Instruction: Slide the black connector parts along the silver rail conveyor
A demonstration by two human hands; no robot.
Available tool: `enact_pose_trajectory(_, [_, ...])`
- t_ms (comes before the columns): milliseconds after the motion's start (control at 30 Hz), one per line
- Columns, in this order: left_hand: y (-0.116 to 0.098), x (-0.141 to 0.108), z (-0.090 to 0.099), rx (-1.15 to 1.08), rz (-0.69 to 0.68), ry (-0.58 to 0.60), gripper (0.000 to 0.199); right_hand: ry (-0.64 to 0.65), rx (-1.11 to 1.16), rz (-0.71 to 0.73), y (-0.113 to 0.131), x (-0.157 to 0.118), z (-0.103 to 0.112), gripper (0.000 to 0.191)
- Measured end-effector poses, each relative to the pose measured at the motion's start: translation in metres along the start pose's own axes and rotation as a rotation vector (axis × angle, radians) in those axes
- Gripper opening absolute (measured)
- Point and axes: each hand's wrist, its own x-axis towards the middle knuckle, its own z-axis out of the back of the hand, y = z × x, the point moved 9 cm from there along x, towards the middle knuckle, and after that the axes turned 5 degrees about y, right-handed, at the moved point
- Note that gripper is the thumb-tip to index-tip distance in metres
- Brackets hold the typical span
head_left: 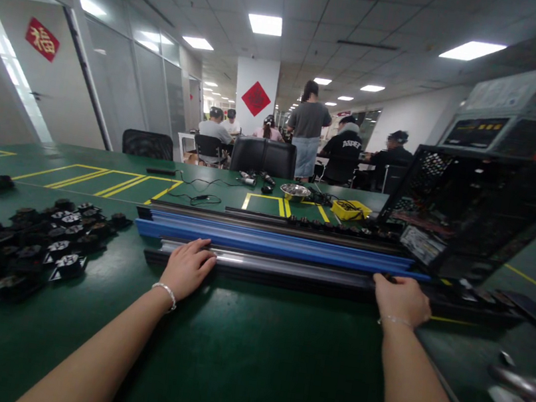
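Long black and silver rails lie across the green table, with a blue strip just behind them. My left hand rests on the near rail toward its left end, palm down and fingers spread. Farther right, my right hand is at the same rail with its fingers bent together; a small dark thing shows at the fingertips, too small to name. Behind the blue strip runs a dark rail with small black pieces near its right part.
A pile of black parts lies at the left. An open computer case stands at the right. Behind the rails are a metal bowl, a yellow tray and cables. Several people are in the background.
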Motion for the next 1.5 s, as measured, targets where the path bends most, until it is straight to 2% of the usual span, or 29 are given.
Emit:
enact_pose_trajectory(533, [-0.001, 0.0, 0.001, -0.005, -0.002, -0.013, 0.039, 0.044, -0.064, 0.089, 0.009, -0.001, -0.01, 0.035])
enact_pose_trajectory(933, [0.0, 0.0, 0.0, -0.009, 0.006, -0.011, 0.038, -0.026, -0.107, 0.218, 0.019, -0.002, -0.009, 0.029])
enact_pose_trajectory(1500, [-0.001, 0.0, 0.002, -0.02, 0.008, -0.009, 0.037, 0.067, -0.093, 0.276, 0.032, -0.012, -0.011, 0.029])
